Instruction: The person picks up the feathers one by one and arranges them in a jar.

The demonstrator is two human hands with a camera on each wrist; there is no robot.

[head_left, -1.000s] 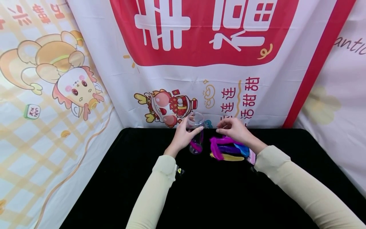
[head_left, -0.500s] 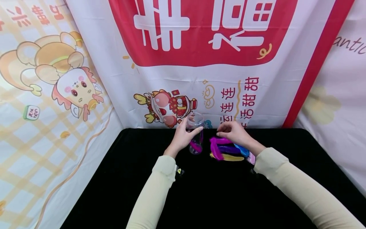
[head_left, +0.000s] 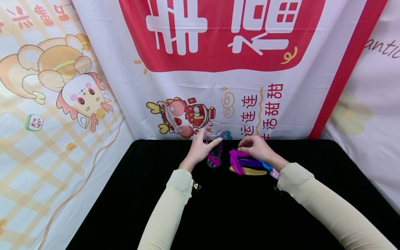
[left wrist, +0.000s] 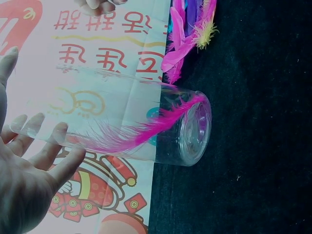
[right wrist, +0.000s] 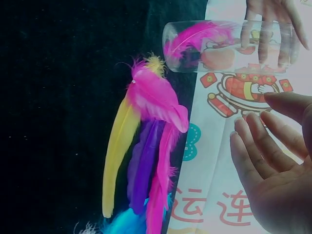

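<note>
feathers (head_left: 250,162) lie heaped on the surface (head_left: 237,208), near the clear jar (head_left: 215,153) that the left hand (head_left: 199,147) grips; the right hand (head_left: 257,148) has a relaxed, empty grip. they look very light, soft and easily bent, probably best pinched gently at one end.

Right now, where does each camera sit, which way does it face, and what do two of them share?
Head: worn on the head, looking forward and down at the black table; the left hand, right hand and both pale sleeves show.
Left wrist: looks at the clear jar; the left hand is at the left edge, part of the right at the top.
Right wrist: faces the loose feathers and jar; the right hand is at the right edge, the left at upper right.
Both wrist views share the jar with its pink feather.
</note>
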